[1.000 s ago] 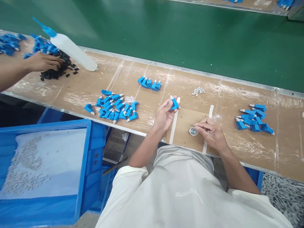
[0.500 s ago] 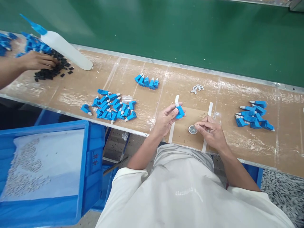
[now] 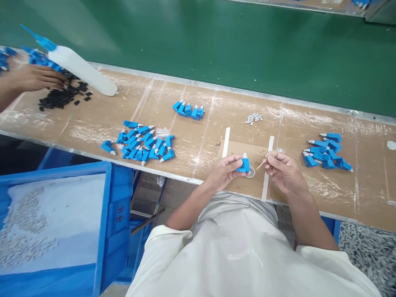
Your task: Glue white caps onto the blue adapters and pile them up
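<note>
My left hand (image 3: 225,172) is closed on a blue plastic piece (image 3: 244,166) with a white tip pointing away from me. Between the fingertips of my right hand (image 3: 284,170) is a thin wooden stick, like a toothpick (image 3: 261,164), slanting down to the left. Its lower end is apart from the blue piece. Partly behind the blue piece, a small round clear dish (image 3: 252,173) sits on a cardboard sheet (image 3: 244,147). White tape strips (image 3: 269,152) run along the sheet's sides. Farther back lies a small heap of tiny white parts (image 3: 254,119).
Similar blue pieces lie in a cluster at left (image 3: 145,142), a short row (image 3: 188,109) and a group at right (image 3: 328,152). A white squeeze bottle (image 3: 83,70) leans near another person's hand (image 3: 37,77) over black pieces (image 3: 58,98). A blue crate (image 3: 107,214) stands lower left.
My right hand has lifted the stick from the dish and tilted it up. My left hand has brought the blue piece nearer to me and rightward, beside the dish. The camera view has shifted slightly.
</note>
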`<action>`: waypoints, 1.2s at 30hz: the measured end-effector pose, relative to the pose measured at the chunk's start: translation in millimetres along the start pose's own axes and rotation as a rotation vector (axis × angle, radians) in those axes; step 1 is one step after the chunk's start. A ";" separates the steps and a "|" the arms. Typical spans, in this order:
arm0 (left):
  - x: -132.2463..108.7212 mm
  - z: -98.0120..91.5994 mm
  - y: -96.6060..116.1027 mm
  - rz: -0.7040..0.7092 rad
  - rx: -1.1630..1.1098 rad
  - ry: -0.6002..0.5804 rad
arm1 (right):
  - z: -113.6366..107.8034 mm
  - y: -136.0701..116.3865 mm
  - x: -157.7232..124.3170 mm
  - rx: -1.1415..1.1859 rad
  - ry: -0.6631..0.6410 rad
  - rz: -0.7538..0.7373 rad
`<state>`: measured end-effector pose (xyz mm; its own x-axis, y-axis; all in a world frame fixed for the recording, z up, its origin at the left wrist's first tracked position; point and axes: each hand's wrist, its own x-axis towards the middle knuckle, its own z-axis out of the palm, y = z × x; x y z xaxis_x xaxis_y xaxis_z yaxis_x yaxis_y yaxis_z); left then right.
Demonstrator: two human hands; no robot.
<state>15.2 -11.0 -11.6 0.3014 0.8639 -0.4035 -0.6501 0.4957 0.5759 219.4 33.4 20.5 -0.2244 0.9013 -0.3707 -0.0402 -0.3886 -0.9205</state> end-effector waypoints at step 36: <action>-4.3 -0.6 -3.3 -0.143 -0.136 -0.147 | 33.9 -18.3 -30.6 -0.706 0.052 -0.803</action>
<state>15.6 -16.4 -12.2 0.4887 0.7947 -0.3601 -0.6787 0.6056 0.4154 194.0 6.4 52.8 -0.3409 0.8573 0.3858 0.4188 0.5059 -0.7541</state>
